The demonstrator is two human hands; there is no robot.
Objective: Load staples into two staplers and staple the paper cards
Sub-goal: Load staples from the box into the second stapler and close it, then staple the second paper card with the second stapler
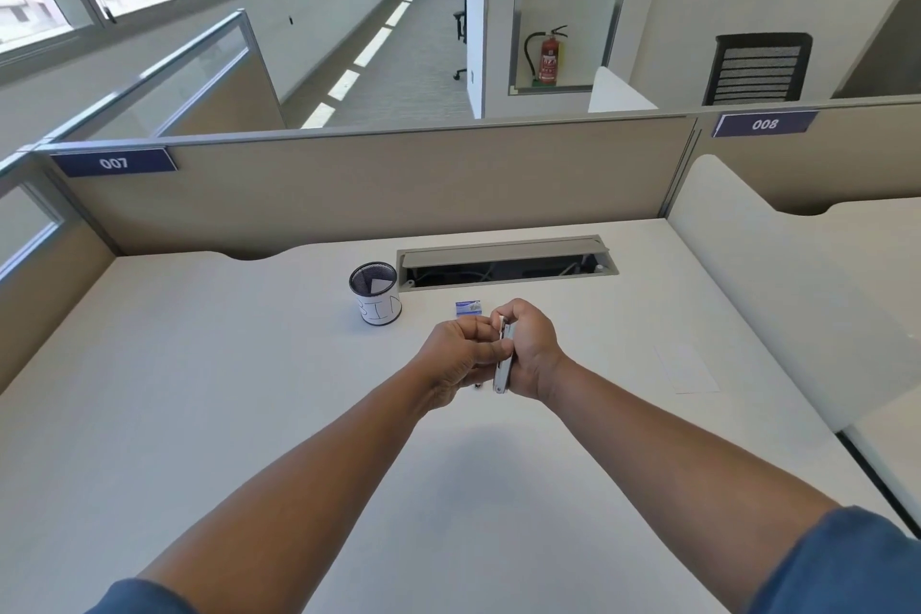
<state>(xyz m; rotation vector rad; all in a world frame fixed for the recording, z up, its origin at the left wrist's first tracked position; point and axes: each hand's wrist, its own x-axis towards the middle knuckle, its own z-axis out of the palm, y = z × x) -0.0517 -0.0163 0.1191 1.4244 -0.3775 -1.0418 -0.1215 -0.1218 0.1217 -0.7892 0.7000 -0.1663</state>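
Stapler [503, 361] held above bench [249, 414], gripped upright in right hand [531, 354], likely to expose its channel. Left hand [461, 359] fingers curled against it, contents not visible. Staple box [468, 307] just beyond, within reach. Paper card [687, 368] lying well to right.

1 silver metal stapler [503, 364] | 1 small blue staple box [468, 308] | 1 black mesh cup labelled BIN [375, 294] | 1 white paper card [688, 368]
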